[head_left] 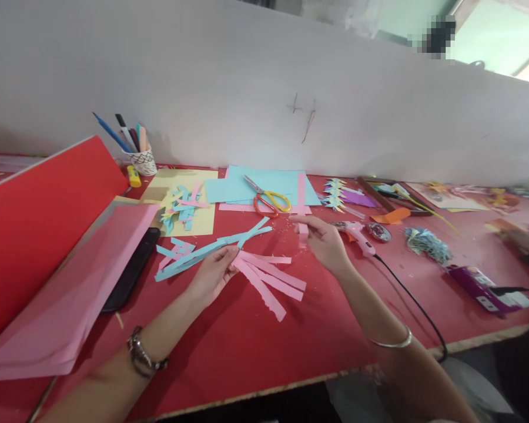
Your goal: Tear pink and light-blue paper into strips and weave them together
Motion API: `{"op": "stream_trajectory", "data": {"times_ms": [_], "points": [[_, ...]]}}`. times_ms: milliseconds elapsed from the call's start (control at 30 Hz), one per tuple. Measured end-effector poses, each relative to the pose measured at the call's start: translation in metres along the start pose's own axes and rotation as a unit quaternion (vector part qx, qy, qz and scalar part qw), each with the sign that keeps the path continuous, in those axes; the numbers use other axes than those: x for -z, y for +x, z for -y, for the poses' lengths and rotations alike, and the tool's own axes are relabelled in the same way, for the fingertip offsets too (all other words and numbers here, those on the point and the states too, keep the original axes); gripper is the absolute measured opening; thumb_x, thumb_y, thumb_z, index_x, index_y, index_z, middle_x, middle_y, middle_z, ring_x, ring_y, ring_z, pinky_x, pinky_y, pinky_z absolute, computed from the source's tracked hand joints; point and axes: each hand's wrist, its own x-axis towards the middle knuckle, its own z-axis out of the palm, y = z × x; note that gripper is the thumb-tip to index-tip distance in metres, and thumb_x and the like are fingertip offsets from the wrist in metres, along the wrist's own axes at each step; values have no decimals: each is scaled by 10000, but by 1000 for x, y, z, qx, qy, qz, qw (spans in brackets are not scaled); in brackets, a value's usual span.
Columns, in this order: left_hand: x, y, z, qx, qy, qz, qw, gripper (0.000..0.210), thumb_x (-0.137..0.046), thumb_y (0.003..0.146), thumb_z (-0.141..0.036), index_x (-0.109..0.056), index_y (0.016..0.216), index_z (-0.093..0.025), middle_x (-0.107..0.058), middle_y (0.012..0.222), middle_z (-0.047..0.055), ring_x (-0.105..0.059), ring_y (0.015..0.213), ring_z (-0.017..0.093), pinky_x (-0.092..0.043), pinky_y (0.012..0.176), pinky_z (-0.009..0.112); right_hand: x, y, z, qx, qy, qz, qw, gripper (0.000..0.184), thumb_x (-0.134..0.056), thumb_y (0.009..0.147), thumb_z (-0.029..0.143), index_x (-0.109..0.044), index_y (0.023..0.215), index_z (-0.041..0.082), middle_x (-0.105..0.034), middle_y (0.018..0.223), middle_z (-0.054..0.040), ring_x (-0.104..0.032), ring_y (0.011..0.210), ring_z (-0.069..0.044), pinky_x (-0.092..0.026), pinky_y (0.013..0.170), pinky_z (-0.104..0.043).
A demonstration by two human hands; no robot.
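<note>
My left hand (216,271) is closed on the ends of several pink paper strips (268,275), which fan out to the right over the red table. Long light blue paper strips (198,254) lie against its fingertips; whether they are gripped too, I cannot tell. My right hand (324,239) pinches a single pink paper strip (301,194), its upper part in front of the blue sheets and its lower end below the fingers. Just beyond the hands, scissors (267,197) with one yellow and one red handle rest on light blue paper sheets (233,179).
Pink sheets (70,305) and a black phone-like object (134,270) lie left. A pen cup (144,161) stands behind. Paper snippets (187,208) lie on yellow paper. Right are a glue gun (360,238), its cord, a purple power strip (485,288) and another person's hand (522,241).
</note>
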Motion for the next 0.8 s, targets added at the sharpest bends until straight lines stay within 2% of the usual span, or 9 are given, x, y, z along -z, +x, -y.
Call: {"op": "stream_trajectory", "data": {"times_ms": [133, 200, 333, 400, 500, 633, 700, 800], "points": [[0, -1, 0, -25, 59, -18, 998, 255, -716, 516, -317, -630, 713, -181, -476, 582, -74, -397, 490, 20, -380, 480, 137, 5, 5, -9, 31, -73, -37, 996, 243, -386, 771, 275, -607, 722, 188, -543, 751, -34, -513, 794, -154, -407, 754, -297], [1, 0, 1, -42, 113, -25, 992, 304, -685, 550, -346, -641, 815, -205, -499, 617, -64, -409, 520, 37, -376, 489, 152, 6, 4, -15, 32, -68, -40, 996, 252, -382, 784, 313, -594, 716, 193, -535, 814, -48, -502, 866, -166, -394, 801, -308], [6, 3, 4, -69, 189, -11, 979, 380, -628, 602, -426, -633, 925, -226, -517, 618, -49, -415, 534, 63, -369, 503, 180, 2, -2, -23, -26, 83, -11, 996, 231, -366, 794, 344, -527, 714, 199, -563, 910, -64, -503, 955, -176, -382, 859, -324], [8, 3, 5, -86, 213, -3, 973, 385, -603, 627, -440, -628, 946, -225, -521, 612, -43, -422, 534, 70, -365, 505, 186, 0, -6, -24, -75, 177, 8, 981, 205, -350, 798, 320, -488, 709, 198, -580, 833, -59, -546, 858, -170, -411, 819, -327], [7, 2, 5, -115, 253, 11, 961, 352, -576, 656, -433, -632, 920, -207, -498, 574, -46, -416, 511, 71, -358, 493, 189, -2, -9, -19, -159, 291, 27, 943, 188, -318, 811, 280, -460, 718, 199, -542, 652, -12, -551, 635, -135, -445, 716, -304], [1, -3, 1, -141, 318, 32, 937, 317, -546, 661, -430, -633, 836, -180, -468, 524, -49, -398, 459, 75, -354, 452, 200, -2, -11, -12, -247, 376, 48, 892, 205, -277, 817, 197, -455, 715, 200, -434, 495, 68, -370, 347, -51, -443, 622, -238], [-2, -5, 0, -145, 334, 39, 931, 309, -542, 651, -428, -632, 804, -176, -471, 515, -45, -398, 446, 78, -356, 436, 203, -2, -11, -11, -269, 394, 68, 876, 219, -269, 823, 181, -456, 709, 197, -397, 458, 91, -267, 278, -27, -433, 578, -212], [-4, -7, -1, -139, 343, 43, 928, 294, -556, 634, -412, -629, 791, -174, -498, 530, -36, -412, 444, 83, -363, 426, 204, -3, -11, -11, -292, 415, 86, 857, 238, -261, 842, 197, -458, 708, 196, -389, 438, 100, -213, 246, -18, -412, 507, -190]]}}
